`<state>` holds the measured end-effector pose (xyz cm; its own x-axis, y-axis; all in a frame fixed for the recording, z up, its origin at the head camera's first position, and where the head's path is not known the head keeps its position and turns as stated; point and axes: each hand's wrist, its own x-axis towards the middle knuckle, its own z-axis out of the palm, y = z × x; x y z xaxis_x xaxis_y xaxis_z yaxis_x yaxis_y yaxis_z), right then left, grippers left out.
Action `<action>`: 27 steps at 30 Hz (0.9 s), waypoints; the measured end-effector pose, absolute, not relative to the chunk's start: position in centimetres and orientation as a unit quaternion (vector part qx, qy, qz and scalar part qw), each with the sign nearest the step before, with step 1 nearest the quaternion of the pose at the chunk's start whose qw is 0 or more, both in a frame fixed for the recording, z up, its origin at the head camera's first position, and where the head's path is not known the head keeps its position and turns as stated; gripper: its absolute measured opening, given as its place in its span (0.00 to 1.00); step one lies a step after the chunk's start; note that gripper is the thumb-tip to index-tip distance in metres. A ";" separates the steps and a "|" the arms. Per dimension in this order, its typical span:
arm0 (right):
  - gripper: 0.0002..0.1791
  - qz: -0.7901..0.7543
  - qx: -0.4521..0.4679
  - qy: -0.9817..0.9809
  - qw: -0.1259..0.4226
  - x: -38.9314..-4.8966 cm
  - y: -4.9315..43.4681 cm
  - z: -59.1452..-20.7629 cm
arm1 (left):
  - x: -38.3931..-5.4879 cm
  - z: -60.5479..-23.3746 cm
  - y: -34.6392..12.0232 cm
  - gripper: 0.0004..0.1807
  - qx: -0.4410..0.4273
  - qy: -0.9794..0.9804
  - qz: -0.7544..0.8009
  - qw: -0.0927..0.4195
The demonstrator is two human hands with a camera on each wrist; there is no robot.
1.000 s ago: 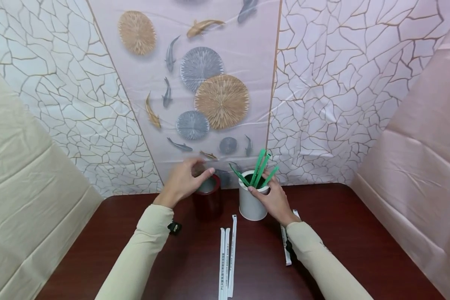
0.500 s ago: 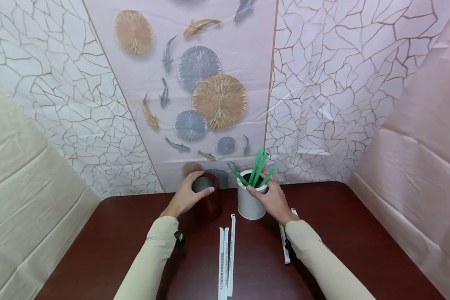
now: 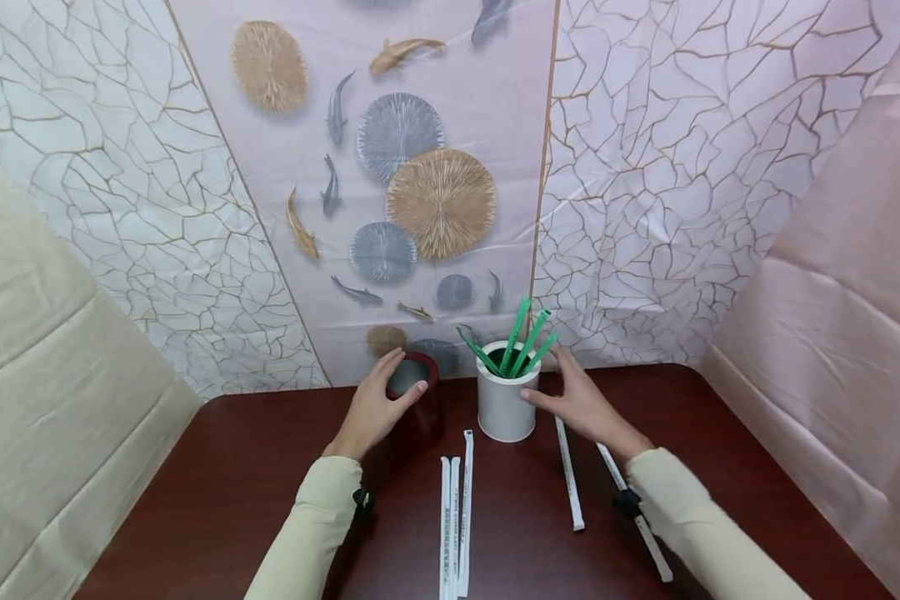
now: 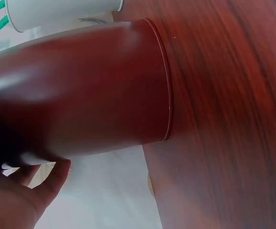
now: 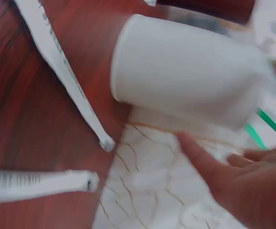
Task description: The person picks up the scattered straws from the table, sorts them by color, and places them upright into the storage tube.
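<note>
In the head view my left hand holds a dark red canister near its rim, thumb at the front and fingers on the far left side. In the left wrist view, fingertips lie against the side of that canister. A white canister stands just to its right, with several green straws leaning out of its top. Beside the white canister, my right hand has its thumb and fingers spread apart, the thumb tip near the canister's right side. The right wrist view shows the blurred white canister.
Three white paper-wrapped straws lie side by side at the table's middle front. To the right lie a wrapped straw and another wrapped straw, partly under the right wrist. A patterned cloth hangs behind the table's far edge.
My left hand has come down onto the dark red canister. My right hand has let go of the white canister and moved right; the green straws have shifted slightly.
</note>
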<state>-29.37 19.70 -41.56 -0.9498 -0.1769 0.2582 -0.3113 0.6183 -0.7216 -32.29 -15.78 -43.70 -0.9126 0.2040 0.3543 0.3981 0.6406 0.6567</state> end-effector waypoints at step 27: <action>0.13 0.329 0.002 -0.935 -0.130 -22.8 27.7 -45.7 | -30.4 -44.0 -14.9 0.36 -0.133 -0.892 -0.408 0.141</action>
